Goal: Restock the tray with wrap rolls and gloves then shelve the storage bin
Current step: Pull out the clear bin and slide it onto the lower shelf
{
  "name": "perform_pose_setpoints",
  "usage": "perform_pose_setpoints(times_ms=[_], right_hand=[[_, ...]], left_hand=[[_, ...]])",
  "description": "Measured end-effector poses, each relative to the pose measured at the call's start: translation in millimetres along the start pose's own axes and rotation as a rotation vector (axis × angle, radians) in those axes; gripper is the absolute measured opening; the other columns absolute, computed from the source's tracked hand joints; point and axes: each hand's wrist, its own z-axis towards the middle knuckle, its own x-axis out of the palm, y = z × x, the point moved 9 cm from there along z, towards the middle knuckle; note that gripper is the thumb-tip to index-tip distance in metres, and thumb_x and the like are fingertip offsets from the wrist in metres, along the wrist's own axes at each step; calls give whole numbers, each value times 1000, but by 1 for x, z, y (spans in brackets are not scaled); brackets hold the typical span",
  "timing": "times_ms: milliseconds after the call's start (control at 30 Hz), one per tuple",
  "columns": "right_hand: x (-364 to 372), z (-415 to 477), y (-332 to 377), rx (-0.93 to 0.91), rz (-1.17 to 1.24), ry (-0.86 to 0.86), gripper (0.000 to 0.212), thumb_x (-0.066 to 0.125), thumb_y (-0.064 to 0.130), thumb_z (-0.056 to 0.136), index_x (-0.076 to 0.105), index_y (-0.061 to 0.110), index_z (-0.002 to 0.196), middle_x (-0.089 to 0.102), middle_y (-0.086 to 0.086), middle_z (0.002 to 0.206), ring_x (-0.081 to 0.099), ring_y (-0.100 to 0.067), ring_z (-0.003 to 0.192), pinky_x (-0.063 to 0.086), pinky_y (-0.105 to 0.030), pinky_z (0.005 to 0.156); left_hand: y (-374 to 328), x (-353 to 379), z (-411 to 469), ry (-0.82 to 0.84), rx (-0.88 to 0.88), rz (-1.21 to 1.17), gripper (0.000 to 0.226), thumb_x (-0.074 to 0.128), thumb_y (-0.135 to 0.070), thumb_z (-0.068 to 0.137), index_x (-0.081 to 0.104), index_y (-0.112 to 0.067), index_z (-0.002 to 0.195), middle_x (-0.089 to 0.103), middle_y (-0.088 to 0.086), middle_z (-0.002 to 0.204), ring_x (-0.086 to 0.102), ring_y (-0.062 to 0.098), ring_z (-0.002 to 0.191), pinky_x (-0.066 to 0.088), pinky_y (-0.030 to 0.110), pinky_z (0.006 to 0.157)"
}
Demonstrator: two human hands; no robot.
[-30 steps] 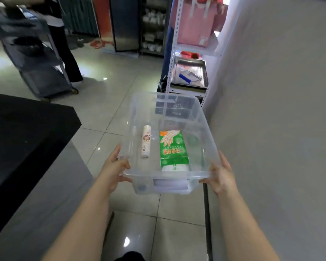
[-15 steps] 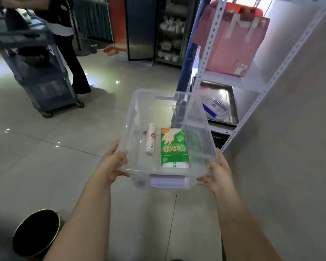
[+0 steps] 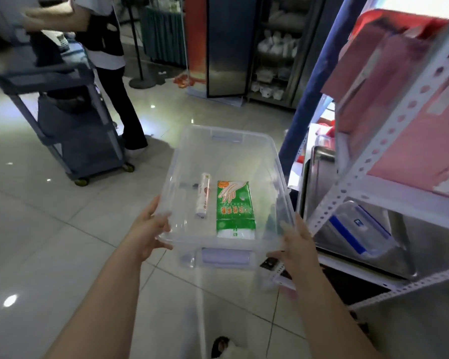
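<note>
I carry a clear plastic storage bin [image 3: 279, 172] in front of me above the floor. My left hand [image 3: 149, 230] grips its near-left rim and my right hand [image 3: 297, 247] grips its near-right corner. Inside the bin lie a white wrap roll [image 3: 203, 195] and, to its right, a green pack of gloves [image 3: 235, 209]. A steel tray [image 3: 322, 174] sits on the white rack's [image 3: 389, 125] lower shelf to the right, with a blue-lidded clear container [image 3: 360, 229] in it.
A pink bag [image 3: 399, 104] fills the rack shelf above the tray. A person [image 3: 109, 55] stands by a grey wheeled cart [image 3: 70, 120] at the far left. A dark cabinet [image 3: 226, 45] and shelves of white items stand behind. The floor is glossy tile.
I have walked forward with the bin; the rack and its tray are much closer on my right. The black counter and the bucket on the left have dropped out of view.
</note>
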Motion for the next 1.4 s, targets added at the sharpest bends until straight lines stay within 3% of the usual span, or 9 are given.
perform_pose_setpoints(times_ms=[67,167,300,500,700,1033,1167,1333,1400], right_hand=[[24,45,14,-3,-34,17,48,62,12,92,51,33,133,58,-8,116,60,-32,107,57,-58,73],[62,104,25,-3,-80,70,54,58,-2,90,47,24,136,51,18,96,66,1,87,51,-10,50],[94,190,22,54,56,-63,46,61,7,91,53,26,132,51,-11,88,53,-28,76,58,-43,48],[148,302,18,102,182,-274,47,67,13,88,53,31,130,49,-10,85,53,-29,75,58,-48,50],[192,383,34,104,301,-445,57,53,-2,90,49,32,135,57,-13,109,53,-35,90,56,-55,59],[206,529,30,135,555,-805,59,55,-5,85,55,36,127,58,-8,117,61,-35,91,54,-63,61],[218,566,22,209,688,-936,50,63,0,85,60,40,115,61,-7,108,61,-33,89,44,-77,64],[243,592,14,211,828,-1034,53,54,-4,87,56,32,126,50,-2,87,53,-27,70,52,-53,43],[253,603,8,200,870,-1082,56,48,-8,87,54,29,129,52,-3,94,52,-28,74,54,-57,49]], left_hand=[[-21,5,42,11,-8,1,56,63,-8,76,64,-59,100,73,-11,80,66,24,72,54,57,61],[-49,14,110,40,-18,17,63,53,3,83,64,-56,101,74,-9,92,68,23,72,53,60,65],[-79,26,221,97,-64,38,81,46,15,77,50,-44,132,65,5,114,62,33,85,56,51,58],[-126,51,408,195,-167,152,93,44,17,70,40,-43,140,60,5,126,61,34,87,55,46,51],[-189,103,556,368,-217,313,84,45,11,60,61,-65,91,67,-7,99,61,25,77,55,52,58],[-219,233,740,569,-316,501,98,33,22,63,42,-39,140,53,7,136,52,43,114,50,64,72],[-224,266,799,588,-360,626,99,33,22,64,39,-39,141,47,12,140,52,34,95,50,61,71],[-218,304,867,654,-421,729,98,38,21,69,35,-44,142,53,4,135,53,28,90,52,51,68],[-210,324,892,704,-440,773,96,39,20,71,34,-43,143,55,1,132,55,26,89,52,44,67]])
